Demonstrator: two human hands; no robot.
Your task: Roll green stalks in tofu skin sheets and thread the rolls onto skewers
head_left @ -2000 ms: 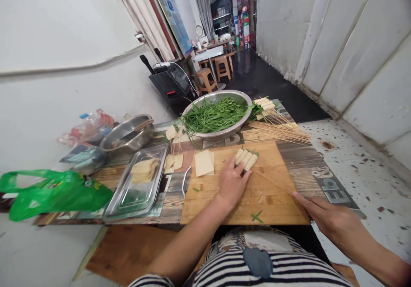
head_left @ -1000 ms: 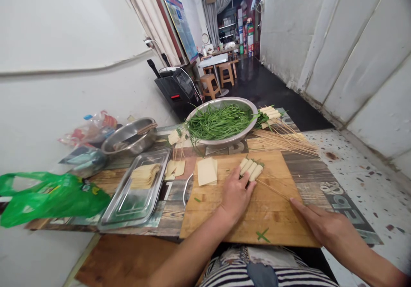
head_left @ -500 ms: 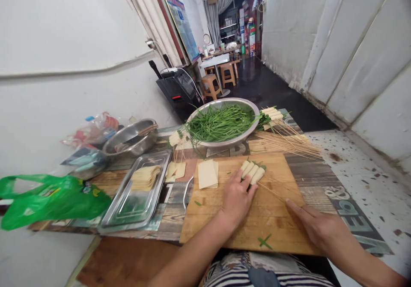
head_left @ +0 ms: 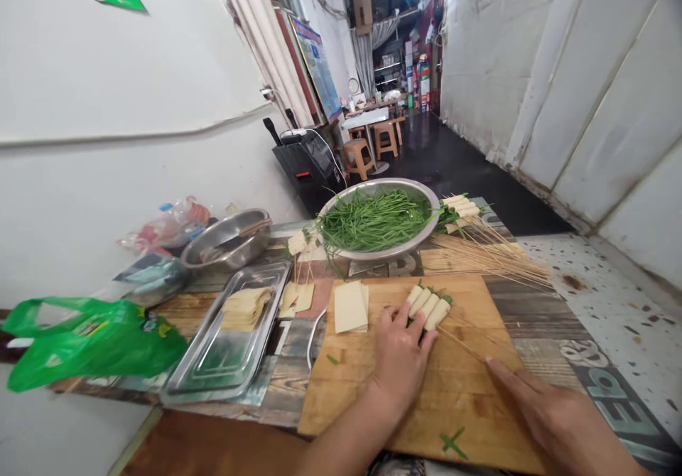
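Observation:
Several pale rolls of tofu sheet with green ends [head_left: 429, 307] lie side by side on the wooden cutting board [head_left: 426, 398]. My left hand [head_left: 401, 355] is closed against their near left side, fingertips and thumb pressing on the row. From the right end of the rolls a thin bamboo skewer [head_left: 462, 342] runs down to my right hand [head_left: 548, 408], whose fingers are closed at its outer end. Left of my left hand, a small stack of flat tofu sheets [head_left: 350, 307] rests on the board. Green scraps [head_left: 453, 443] lie near the front edge.
Behind the board stands a metal bowl of green chives [head_left: 378, 224]. Loose skewers [head_left: 484, 263] and finished rolls [head_left: 462, 209] lie to its right. A metal tray [head_left: 213, 362] with more sheets, a metal basin [head_left: 229, 254] and a green plastic bag [head_left: 101, 344] are on the left.
The camera has tilted upward, so the table and both hands appear lower in view. The hands keep nearly the same hold on the rolls and the skewer.

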